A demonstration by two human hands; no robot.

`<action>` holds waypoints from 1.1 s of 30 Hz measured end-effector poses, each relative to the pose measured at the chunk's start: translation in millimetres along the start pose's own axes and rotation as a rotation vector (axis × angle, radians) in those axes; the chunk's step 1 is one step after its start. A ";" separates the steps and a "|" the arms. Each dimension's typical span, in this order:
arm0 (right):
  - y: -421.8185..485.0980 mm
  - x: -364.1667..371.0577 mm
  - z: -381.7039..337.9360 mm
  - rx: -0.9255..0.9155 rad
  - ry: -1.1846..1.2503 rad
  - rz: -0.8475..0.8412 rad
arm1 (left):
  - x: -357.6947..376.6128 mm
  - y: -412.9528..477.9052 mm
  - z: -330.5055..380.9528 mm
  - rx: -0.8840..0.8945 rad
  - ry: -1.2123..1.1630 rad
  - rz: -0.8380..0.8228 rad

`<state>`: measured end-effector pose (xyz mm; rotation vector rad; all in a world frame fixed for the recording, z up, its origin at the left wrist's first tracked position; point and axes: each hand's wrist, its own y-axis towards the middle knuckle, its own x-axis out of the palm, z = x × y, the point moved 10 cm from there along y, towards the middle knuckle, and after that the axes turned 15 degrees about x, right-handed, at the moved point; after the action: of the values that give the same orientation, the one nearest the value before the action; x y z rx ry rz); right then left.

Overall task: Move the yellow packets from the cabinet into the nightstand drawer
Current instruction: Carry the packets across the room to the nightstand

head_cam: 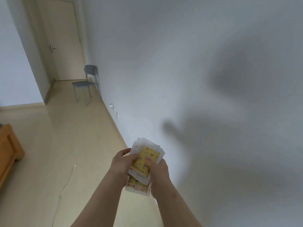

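A stack of yellow packets [144, 159] with star and flower prints and pale borders is held in front of me, low in the view beside a white wall. My left hand [122, 163] grips the stack's left side with the thumb over the top. My right hand [159, 172] grips its right side, thumb pressed on the top packet. Several packets fan out above and below my fingers. Neither the cabinet nor the nightstand drawer can be identified in view.
A wooden piece of furniture [9, 154] stands at the left edge. A grey chair [86, 82] stands against the wall near a closed door [62, 41]. A thin cable [65, 182] lies on the beige floor. Wall sockets [114, 109] sit low on the wall.
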<state>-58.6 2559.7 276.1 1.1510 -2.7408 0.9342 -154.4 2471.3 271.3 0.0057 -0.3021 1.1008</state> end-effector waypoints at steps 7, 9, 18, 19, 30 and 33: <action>129.6 51.1 -81.6 0.006 -0.151 -0.196 | 6.7 126.1 27.9 0.038 -0.021 0.227; 161.7 74.1 -92.9 0.017 -0.179 -0.255 | -3.8 160.0 33.2 0.047 -0.020 0.284; 331.3 179.6 -141.5 0.068 -0.264 -0.294 | -48.3 346.5 50.5 0.061 -0.035 0.383; 349.9 196.7 -149.2 0.068 -0.266 -0.303 | -55.1 369.2 55.9 0.058 -0.041 0.390; 576.3 398.5 -233.5 0.124 -0.248 -0.437 | -145.4 645.7 129.7 0.060 -0.007 0.503; 638.3 446.3 -247.5 0.157 -0.260 -0.483 | -171.0 714.9 136.0 0.065 -0.023 0.562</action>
<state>-851.9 2755.4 257.4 1.9691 -2.3959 0.9959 -885.3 2627.4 256.8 -0.0093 -0.2964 1.6686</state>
